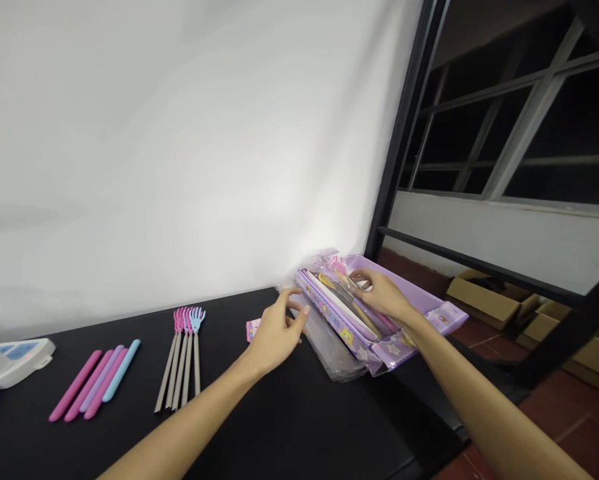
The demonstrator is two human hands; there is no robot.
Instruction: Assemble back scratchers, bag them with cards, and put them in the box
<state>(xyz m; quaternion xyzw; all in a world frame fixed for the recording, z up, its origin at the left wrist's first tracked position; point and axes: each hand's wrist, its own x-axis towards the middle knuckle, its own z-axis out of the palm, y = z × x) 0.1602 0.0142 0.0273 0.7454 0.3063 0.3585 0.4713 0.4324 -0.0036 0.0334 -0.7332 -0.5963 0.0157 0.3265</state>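
The left hand [275, 333] is held with thumb and fingers apart and loosely curved, and I see nothing between them. It hovers at the near left side of the lilac box [413, 285], above or against the clear bag [324, 343] lying flat there; from here I can't tell whether the fingertips touch it.

The right hand [379, 291] reaches into the box from the right, palm down, its fingers bent over the packed contents [352, 305]. The thumb and fingertips meet the stuff inside, but I can't make out whether they pinch any of it. The box sits at the right end of the black table [259, 433], between the two hands, tilted away to the left, with its far end close to the wall [179, 147]. Crinkled clear wrap with a pink patch pokes up at that far end.

Just left of the left hand, a small pink card [252, 329] shows from behind the wrist. Farther left lie a row of grey sticks [178, 373] with pink and blue claw tips, then five coloured tubes [95, 383], then a white case [22, 363].
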